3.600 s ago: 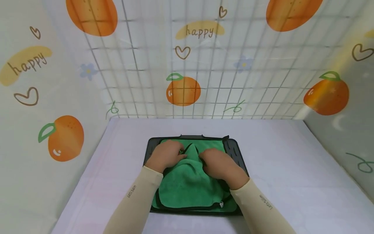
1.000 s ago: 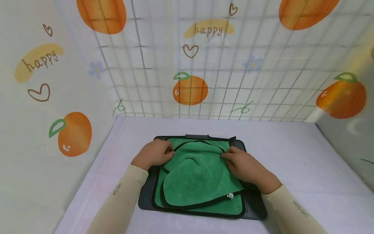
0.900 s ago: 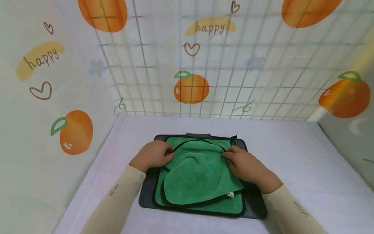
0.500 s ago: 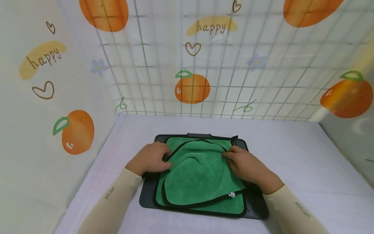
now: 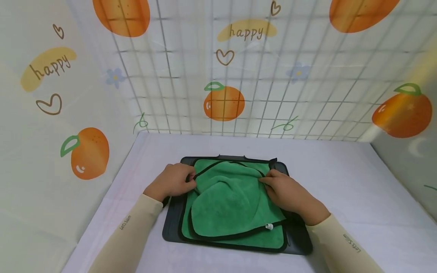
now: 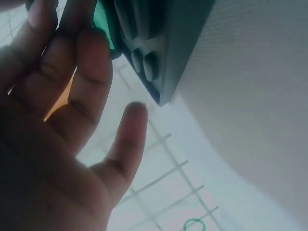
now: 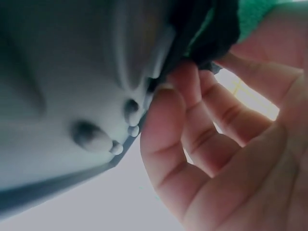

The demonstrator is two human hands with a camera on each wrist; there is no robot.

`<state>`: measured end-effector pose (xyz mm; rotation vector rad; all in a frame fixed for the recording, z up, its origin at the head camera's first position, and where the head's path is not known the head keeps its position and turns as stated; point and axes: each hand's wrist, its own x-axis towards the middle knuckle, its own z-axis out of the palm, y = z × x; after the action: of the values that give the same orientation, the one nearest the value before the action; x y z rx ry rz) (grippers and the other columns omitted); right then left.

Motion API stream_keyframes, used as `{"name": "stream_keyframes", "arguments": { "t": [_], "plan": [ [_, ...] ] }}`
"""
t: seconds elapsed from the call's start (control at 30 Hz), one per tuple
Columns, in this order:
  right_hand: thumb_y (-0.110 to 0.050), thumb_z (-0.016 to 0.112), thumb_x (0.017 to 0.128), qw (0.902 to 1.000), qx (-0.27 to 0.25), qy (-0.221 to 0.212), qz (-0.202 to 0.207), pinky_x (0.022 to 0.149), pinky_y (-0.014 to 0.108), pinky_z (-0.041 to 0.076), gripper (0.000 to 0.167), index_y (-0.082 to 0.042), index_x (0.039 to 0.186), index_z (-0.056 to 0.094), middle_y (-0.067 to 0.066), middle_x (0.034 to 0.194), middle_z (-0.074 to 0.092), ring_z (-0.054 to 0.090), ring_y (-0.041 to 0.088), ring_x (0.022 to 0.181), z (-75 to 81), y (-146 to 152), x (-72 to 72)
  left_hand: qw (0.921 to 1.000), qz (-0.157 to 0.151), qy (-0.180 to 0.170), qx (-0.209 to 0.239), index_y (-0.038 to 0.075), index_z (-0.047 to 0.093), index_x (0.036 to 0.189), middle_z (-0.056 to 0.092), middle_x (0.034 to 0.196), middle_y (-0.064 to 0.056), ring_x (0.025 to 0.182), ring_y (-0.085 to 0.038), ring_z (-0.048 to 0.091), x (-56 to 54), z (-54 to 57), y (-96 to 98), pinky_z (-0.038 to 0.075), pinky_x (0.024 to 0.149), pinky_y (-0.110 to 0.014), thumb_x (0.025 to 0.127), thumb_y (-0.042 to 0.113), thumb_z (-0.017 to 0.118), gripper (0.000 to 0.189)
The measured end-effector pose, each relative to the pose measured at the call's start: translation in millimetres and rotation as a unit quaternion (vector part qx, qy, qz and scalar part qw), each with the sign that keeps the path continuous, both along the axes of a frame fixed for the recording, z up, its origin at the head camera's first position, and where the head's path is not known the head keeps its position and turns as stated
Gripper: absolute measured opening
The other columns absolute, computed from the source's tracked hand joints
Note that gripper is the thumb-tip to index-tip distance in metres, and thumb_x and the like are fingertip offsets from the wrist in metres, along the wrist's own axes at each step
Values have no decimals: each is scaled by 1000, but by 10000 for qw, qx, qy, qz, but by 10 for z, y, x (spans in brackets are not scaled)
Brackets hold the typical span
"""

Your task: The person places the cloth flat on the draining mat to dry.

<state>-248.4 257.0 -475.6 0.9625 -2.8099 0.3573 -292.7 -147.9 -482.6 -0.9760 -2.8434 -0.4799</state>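
Note:
A green cleaning cloth [image 5: 222, 208] with black edging lies rumpled over a second green cloth [image 5: 268, 239], which is spread flat on a dark tray [image 5: 173, 223]. At the upper cloth's left edge, my left hand [image 5: 172, 180] pinches the black border between thumb and fingers. My right hand [image 5: 290, 193] pinches the same cloth at its upper right edge, its fingertips near the tray's side in the right wrist view. Between the hands the far border bows away from me, with a curved fold below it. A small white tag [image 5: 269, 226] shows on the near border.
A black hanging loop [image 5: 273, 163] sticks up at the tray's far right corner. The tray rests on a pale tabletop [image 5: 341, 182]. Behind stands a white wall sheet [image 5: 177, 113] printed with oranges; similar sheets flank both sides.
The hands were close together on a peaked fold; they have since moved apart, spreading the upper cloth's far border. Lately the left hand has shifted slightly left, while the right hand stays put.

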Motion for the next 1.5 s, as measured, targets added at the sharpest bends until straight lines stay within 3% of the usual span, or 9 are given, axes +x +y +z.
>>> {"name": "stream_keyframes", "arguments": {
  "t": [0.13,0.3,0.57,0.73,0.93,1.1,1.27,1.5],
  "plan": [
    [1,65,99,10000,-25,-19,23,82,41,57,29,3,127,73,10,108,63,64,22,95,23,-13,-3,9997,225,81,-71,25,56,82,51,65,10,56,-10,46,-27,24,-9,36,57,-34,94,24,62,14],
    [3,64,100,9999,-51,-147,4,80,40,57,29,5,127,73,10,107,61,64,22,94,57,-25,9,9984,538,-99,-155,22,57,87,53,66,8,56,-12,49,-74,80,-8,39,56,-34,98,25,61,12],
    [2,64,100,9997,-109,-220,-49,79,39,56,29,5,127,73,8,106,60,62,19,92,111,-20,61,9954,824,-460,136,17,59,88,52,65,5,57,-13,48,-265,126,20,39,56,-32,98,19,62,11],
    [1,64,100,9996,-105,-245,-63,80,39,56,29,6,128,72,9,106,60,61,19,93,119,-16,65,9939,876,-627,227,16,60,87,54,68,3,59,-15,50,-416,149,57,41,59,-34,97,17,62,11],
    [2,65,99,9996,-131,-216,-86,79,39,56,30,5,127,72,8,105,60,62,20,93,98,-10,65,9954,819,-427,252,15,60,88,57,73,0,63,-17,51,-568,184,143,43,63,-35,96,10,61,10],
    [2,65,99,9996,-161,-217,-89,78,38,56,30,6,127,72,8,104,60,61,19,91,72,-12,77,9966,759,-322,-34,13,60,88,57,76,-1,68,-19,52,-606,209,200,43,67,-35,102,7,59,15],
    [0,63,100,9995,-87,-273,-142,78,36,55,31,5,129,72,6,103,59,60,17,90,58,-1,84,9955,830,-328,-325,15,64,95,62,82,0,77,-19,56,-636,135,221,48,74,-37,108,14,57,15],
    [-1,64,100,9998,16,-167,-108,80,39,56,28,1,127,72,8,105,61,62,20,92,72,14,67,9922,1153,-178,-449,15,71,111,70,97,-2,85,-20,66,-533,57,138,55,75,-42,113,23,50,22]
  ]
}}
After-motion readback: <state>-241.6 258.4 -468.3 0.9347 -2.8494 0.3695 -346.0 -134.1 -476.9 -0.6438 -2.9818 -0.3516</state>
